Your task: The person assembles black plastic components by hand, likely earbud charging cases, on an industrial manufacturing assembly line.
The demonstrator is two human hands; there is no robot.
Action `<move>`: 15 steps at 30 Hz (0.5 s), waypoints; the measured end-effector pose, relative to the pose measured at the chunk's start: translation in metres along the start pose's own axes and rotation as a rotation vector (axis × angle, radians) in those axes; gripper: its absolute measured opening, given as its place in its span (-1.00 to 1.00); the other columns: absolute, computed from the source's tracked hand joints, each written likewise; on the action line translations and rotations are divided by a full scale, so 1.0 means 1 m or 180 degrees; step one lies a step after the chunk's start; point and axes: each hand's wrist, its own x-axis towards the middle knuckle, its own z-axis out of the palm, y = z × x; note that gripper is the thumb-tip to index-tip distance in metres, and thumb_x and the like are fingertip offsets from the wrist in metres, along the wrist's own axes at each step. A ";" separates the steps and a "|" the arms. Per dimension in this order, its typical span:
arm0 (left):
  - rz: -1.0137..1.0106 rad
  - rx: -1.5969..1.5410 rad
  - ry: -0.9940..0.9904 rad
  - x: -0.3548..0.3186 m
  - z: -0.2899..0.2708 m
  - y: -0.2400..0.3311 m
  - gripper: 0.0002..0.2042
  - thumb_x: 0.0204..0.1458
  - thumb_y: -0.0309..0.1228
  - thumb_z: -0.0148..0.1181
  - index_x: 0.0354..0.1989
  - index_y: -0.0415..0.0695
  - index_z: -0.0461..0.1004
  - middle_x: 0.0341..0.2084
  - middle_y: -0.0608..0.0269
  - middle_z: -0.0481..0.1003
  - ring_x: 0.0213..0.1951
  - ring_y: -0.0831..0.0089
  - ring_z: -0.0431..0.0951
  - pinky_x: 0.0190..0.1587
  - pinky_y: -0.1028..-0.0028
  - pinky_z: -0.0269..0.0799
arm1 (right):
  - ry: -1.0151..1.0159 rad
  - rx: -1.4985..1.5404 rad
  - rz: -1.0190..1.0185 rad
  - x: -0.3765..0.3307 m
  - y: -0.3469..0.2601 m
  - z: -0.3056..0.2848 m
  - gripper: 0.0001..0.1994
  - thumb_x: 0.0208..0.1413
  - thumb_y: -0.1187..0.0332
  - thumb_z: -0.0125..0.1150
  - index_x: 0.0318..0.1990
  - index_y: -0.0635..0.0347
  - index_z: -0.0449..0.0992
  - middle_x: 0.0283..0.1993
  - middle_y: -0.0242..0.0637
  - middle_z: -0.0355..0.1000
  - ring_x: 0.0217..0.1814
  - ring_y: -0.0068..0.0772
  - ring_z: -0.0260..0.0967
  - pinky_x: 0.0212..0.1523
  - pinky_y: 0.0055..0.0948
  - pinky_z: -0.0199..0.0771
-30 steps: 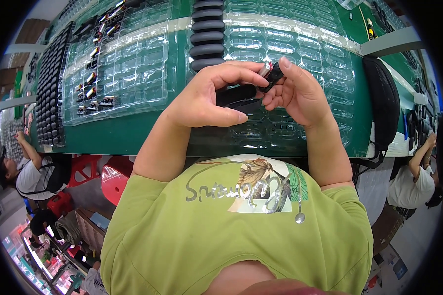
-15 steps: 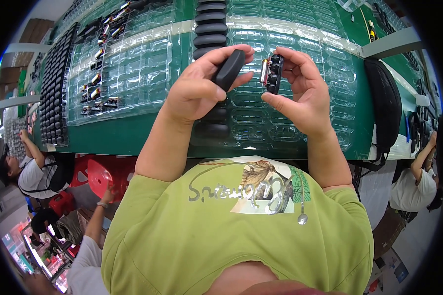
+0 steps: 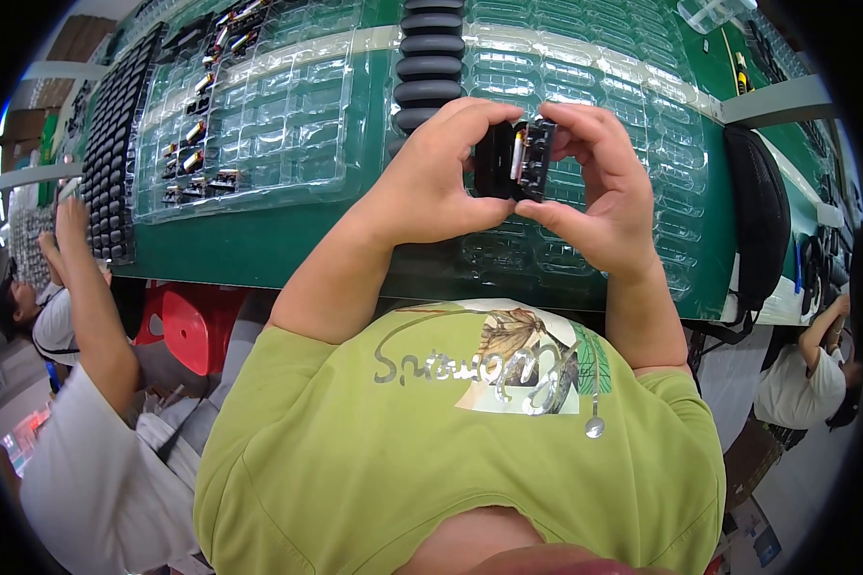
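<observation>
Between the fingers and thumb of my left hand [image 3: 446, 172] is a black plastic shell [image 3: 493, 161], its edge turned toward the other hand. My right hand [image 3: 599, 182] pinches a black housing with electronic parts [image 3: 535, 158] inside, among them a slim white and silver piece. The two halves stand upright, side by side and very close; whether they touch I cannot tell. Both are held above a clear plastic tray [image 3: 662, 182] with rounded pockets. A column of black oval cases [image 3: 430, 69] lies in the tray beyond my left hand.
To the left, another clear tray [image 3: 307, 153] holds several small electronic assemblies [image 3: 194, 161]. Beside it stands a dense block of black parts [image 3: 120, 144]. A black pouch [image 3: 758, 216] lies at the right table edge. Co-workers sit at both sides, one reaching a forearm [image 3: 96, 297] to the table.
My left hand has moved right, turning the shell and bringing it against or nearly against the housing in my right hand. At the left, a co-worker has come closer and reached toward the table.
</observation>
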 end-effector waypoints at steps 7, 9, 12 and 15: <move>0.0189 0.0161 -0.0051 0.000 0.000 0.002 -0.25 -0.31 -0.51 0.45 0.21 -0.21 0.36 -0.03 0.09 0.41 -0.07 0.29 0.52 -0.16 0.37 0.57 | -0.0303 -0.0652 -0.0024 0.003 -0.003 -0.004 -0.29 -0.36 0.42 0.59 0.12 0.18 0.49 0.01 -0.19 0.44 0.01 -0.20 0.39 -0.02 -0.36 0.44; 0.0224 0.0165 -0.0016 0.001 0.000 0.004 -0.25 -0.32 -0.53 0.46 0.21 -0.21 0.36 -0.05 0.11 0.41 -0.09 0.31 0.52 -0.20 0.41 0.59 | -0.0298 -0.0658 -0.0069 0.003 -0.003 -0.005 -0.29 -0.36 0.42 0.59 0.12 0.18 0.50 0.00 -0.19 0.44 0.02 -0.20 0.39 -0.03 -0.36 0.44; 0.0143 0.0044 -0.0001 0.001 0.000 0.006 -0.24 -0.34 -0.56 0.47 0.21 -0.20 0.38 -0.06 0.13 0.41 -0.13 0.36 0.52 -0.28 0.48 0.61 | -0.0297 -0.0668 -0.0129 0.004 -0.003 -0.006 -0.29 -0.37 0.40 0.60 0.11 0.17 0.50 -0.02 -0.20 0.45 0.00 -0.21 0.39 -0.06 -0.37 0.43; -0.0010 -0.0173 -0.0012 0.001 -0.001 0.006 -0.23 -0.36 -0.57 0.48 0.21 -0.19 0.39 -0.05 0.14 0.40 -0.15 0.43 0.51 -0.31 0.52 0.62 | -0.0314 -0.0641 0.0029 0.004 -0.005 -0.008 -0.29 -0.38 0.36 0.62 0.09 0.17 0.51 -0.04 -0.25 0.46 -0.03 -0.27 0.39 -0.10 -0.40 0.41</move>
